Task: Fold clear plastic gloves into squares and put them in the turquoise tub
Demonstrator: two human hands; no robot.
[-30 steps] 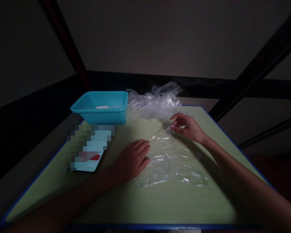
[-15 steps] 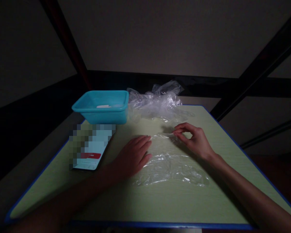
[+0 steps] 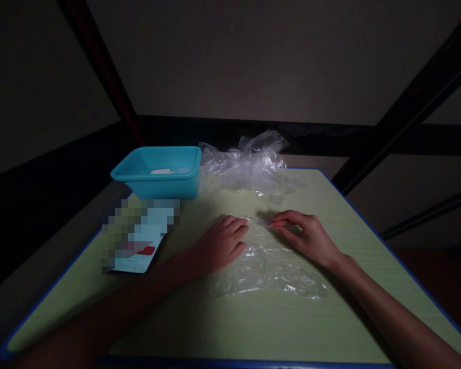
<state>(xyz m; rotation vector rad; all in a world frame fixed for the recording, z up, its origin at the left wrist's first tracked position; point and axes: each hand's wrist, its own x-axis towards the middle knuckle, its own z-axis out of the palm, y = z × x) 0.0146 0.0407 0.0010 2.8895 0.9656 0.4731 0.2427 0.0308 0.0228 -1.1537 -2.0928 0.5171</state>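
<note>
A clear plastic bag point(image 3: 269, 269) lies flat on the pale green table point(image 3: 253, 323) in front of me. My left hand point(image 3: 219, 243) rests on the bag's left part, fingers together and flat, pointing right. My right hand point(image 3: 306, 234) pinches the bag's far edge between thumb and forefinger, close to the left fingertips.
A teal plastic tub point(image 3: 159, 171) with something white inside stands at the table's back left. A heap of crumpled clear plastic bags point(image 3: 246, 161) lies at the back centre. A flat pack with a red mark point(image 3: 138, 238) lies at the left. Dark beams run behind the table.
My right hand has drawn the bag's far edge toward me and to the left, nearer my left hand. My left hand has shifted slightly right on the bag.
</note>
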